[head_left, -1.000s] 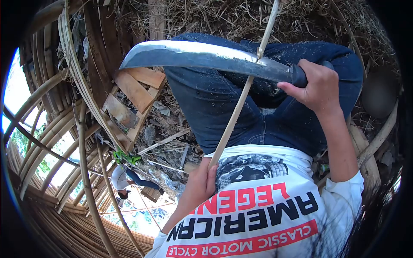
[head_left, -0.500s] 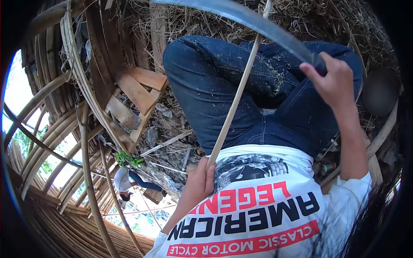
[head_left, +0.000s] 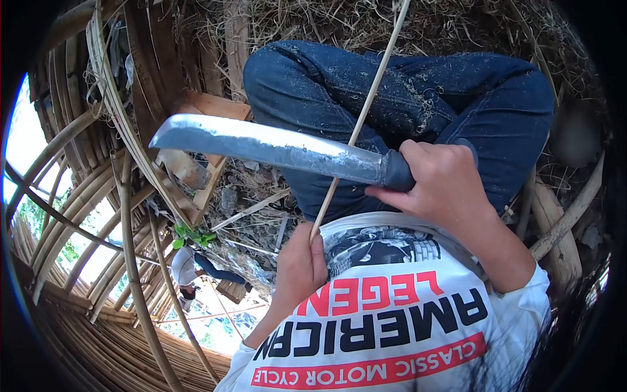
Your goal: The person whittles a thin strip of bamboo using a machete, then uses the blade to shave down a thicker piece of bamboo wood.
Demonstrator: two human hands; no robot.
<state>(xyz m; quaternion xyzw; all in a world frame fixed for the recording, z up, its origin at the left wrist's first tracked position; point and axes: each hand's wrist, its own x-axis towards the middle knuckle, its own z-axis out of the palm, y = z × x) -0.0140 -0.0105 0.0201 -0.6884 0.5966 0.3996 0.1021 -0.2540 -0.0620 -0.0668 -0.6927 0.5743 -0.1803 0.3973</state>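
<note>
My right hand (head_left: 444,183) is closed around the dark handle of a machete (head_left: 274,147). Its broad blade points to the left and crosses over a thin bamboo strip (head_left: 367,108). The lower end of that strip is pinched in my left hand (head_left: 300,264), close to my waist. From there the strip slants up across my lap and past the top of the view. My crossed legs in blue jeans (head_left: 287,85) are dusted with fine shavings.
Curly shavings (head_left: 307,23) cover the ground beyond my legs. Pieces of wood (head_left: 212,104) and long split bamboo (head_left: 121,111) lie at the left. A bamboo framework (head_left: 130,248) stands there, with another person (head_left: 186,268) beyond it. Bamboo poles (head_left: 571,215) lie at my right.
My right hand has brought the machete down and toward my waist, and its blade has swung to lie nearly level across the strip. My left hand keeps its grip with little movement.
</note>
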